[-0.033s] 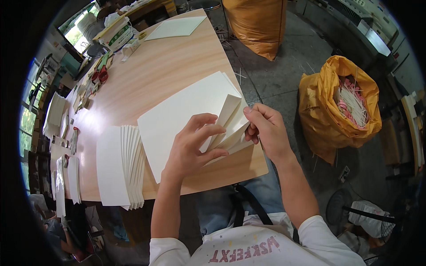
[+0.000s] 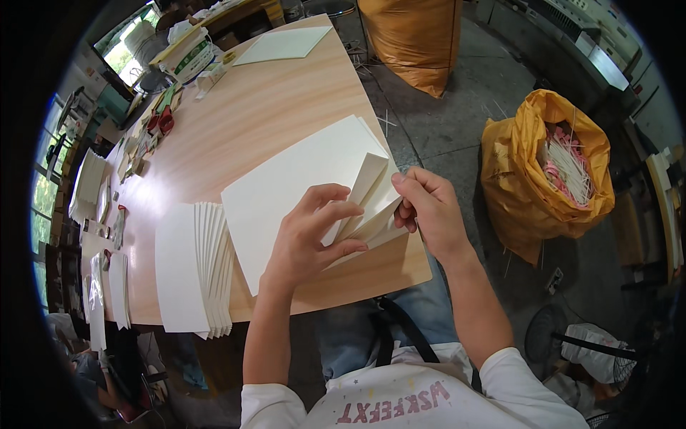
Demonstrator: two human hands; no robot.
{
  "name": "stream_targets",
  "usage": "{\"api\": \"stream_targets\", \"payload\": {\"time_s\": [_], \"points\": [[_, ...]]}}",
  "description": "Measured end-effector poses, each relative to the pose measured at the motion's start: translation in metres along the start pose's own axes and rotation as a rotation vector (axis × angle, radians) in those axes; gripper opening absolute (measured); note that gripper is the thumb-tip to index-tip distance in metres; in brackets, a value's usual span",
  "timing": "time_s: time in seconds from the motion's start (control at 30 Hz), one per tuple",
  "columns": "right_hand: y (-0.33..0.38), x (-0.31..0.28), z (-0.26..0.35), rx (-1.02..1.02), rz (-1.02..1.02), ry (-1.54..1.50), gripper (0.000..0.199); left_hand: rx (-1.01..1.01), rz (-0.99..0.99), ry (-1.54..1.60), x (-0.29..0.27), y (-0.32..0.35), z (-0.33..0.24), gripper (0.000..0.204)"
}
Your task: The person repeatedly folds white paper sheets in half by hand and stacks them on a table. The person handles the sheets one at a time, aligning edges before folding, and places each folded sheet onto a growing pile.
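Cream card sheet (image 2: 300,186), large and partly folded, lies flat on the wooden tabletop (image 2: 271,100) at its near right corner, right in front of the person. It looks light and fairly stiff: the raised flaps at its right end stand up in clean, sharp creases rather than drooping. Card like this probably creases for good if pinched carelessly and slides easily on the smooth wood, so the edges and the existing fold lines seem the sensible places to take hold.

Left hand (image 2: 311,239) rests spread on the sheet, fingers curled over the folded flaps (image 2: 371,196) and pressing them down. Right hand (image 2: 429,207) sits just beside it at the right edge, thumb and fingertips pinched on the outer flap where it overhangs the tabletop corner. Both hands thus grip the same folded end; the wide flat part stretches away to the upper left.

Just left of the sheet, a fanned stack of similar cream sheets (image 2: 196,268) lies touching or nearly touching it.
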State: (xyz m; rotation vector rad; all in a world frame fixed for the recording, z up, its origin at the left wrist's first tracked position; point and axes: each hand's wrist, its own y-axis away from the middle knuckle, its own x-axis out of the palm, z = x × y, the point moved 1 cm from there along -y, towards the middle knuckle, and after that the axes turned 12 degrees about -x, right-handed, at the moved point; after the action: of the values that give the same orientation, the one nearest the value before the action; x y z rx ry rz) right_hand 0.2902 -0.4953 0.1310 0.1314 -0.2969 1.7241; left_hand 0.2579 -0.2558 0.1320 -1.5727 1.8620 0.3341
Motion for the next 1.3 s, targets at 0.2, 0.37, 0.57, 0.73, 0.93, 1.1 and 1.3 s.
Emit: {"api": "stream_targets", "payload": {"time_s": [0.2, 0.37, 0.57, 0.73, 0.93, 1.1, 1.3], "points": [[-0.001, -0.003, -0.003, -0.04, 0.017, 0.046, 0.041, 0.037, -0.035, 0.044, 0.001, -0.003, 0.002, 0.049], [-0.001, -0.004, -0.001, -0.033, 0.024, 0.058, 0.042, 0.034, -0.031, 0.055, 0.0, -0.003, 0.001, 0.052], [0.002, -0.005, 0.001, -0.096, 0.034, 0.048, 0.043, 0.022, -0.019, 0.106, -0.003, -0.004, 0.002, 0.05], [0.002, -0.004, -0.014, -0.358, 0.051, 0.522, 0.045, -0.115, -0.071, 0.037, 0.0, -0.002, -0.01, 0.041], [-0.004, -0.003, -0.003, -0.045, 0.021, 0.012, 0.041, -0.038, 0.009, -0.013, -0.004, -0.002, 0.0, 0.039], [-0.003, -0.002, 0.0, 0.002, 0.002, -0.012, 0.04, 0.056, -0.073, -0.011, 0.0, -0.003, -0.007, 0.047], [-0.003, -0.003, -0.002, -0.029, 0.02, 0.019, 0.04, 0.017, -0.052, 0.058, -0.001, -0.003, -0.002, 0.051]]}}
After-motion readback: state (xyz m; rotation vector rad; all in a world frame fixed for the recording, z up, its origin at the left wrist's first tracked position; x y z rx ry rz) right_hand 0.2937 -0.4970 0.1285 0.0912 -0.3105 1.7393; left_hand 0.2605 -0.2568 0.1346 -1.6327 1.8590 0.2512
